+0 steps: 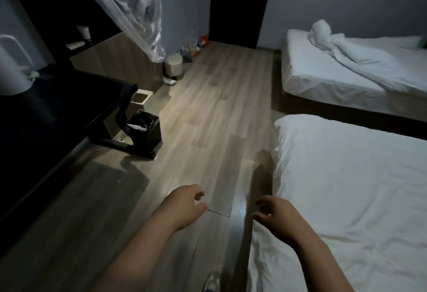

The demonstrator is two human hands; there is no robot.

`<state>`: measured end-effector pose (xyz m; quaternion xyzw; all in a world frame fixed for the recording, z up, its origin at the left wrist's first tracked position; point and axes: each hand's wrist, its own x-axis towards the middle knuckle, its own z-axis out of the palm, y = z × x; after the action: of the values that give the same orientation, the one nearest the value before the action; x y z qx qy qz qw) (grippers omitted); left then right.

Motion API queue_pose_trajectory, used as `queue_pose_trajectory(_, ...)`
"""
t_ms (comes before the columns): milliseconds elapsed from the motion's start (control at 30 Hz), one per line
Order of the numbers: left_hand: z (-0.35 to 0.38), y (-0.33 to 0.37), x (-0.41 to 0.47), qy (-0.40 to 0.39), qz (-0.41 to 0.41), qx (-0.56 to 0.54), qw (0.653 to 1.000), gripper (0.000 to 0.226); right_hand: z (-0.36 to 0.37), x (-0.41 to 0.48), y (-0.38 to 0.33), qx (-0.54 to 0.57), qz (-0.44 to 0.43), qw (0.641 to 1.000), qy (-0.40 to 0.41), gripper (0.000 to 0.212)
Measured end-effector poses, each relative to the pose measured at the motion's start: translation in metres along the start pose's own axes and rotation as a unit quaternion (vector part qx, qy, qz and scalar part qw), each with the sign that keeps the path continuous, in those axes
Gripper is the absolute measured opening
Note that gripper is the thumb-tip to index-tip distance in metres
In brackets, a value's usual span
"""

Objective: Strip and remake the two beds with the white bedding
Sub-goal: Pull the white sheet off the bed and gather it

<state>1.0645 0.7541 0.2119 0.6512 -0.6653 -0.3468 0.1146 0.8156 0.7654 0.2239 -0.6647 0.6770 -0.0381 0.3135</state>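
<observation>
Hands apart, loosely curled, empty: left hand (184, 204), right hand (275, 213). Right hand just beside near bed (346, 187); far bed (323, 76), bedding (360, 53) bunched, well apart.

Wood-look floor (203, 111). Black bin (145, 130) by dark counter (57, 104), beige bin (141, 98) behind it. Round pedal bin (173, 68) under hanging clear plastic (138, 12). Dark door (240, 5).

Twisted duvet (360, 57) lies on the far bed (309, 79).
</observation>
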Motion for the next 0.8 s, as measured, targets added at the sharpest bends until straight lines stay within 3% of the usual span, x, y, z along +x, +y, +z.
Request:
queue_pose_trajectory(300, -0.019, 0.057, 0.128, -0.029, 0.038, 0.017, 0.999, 0.034, -0.07, 0.094, 0.024, 0.027, 0.045, 0.998, 0.038, 0.041)
queue_pose_trajectory(800, -0.087, 0.075, 0.359, -0.084, 0.11, 0.037, 0.99, 0.032, -0.136, 0.277, -0.002, 0.046, 0.119, 0.99, 0.055, 0.044)
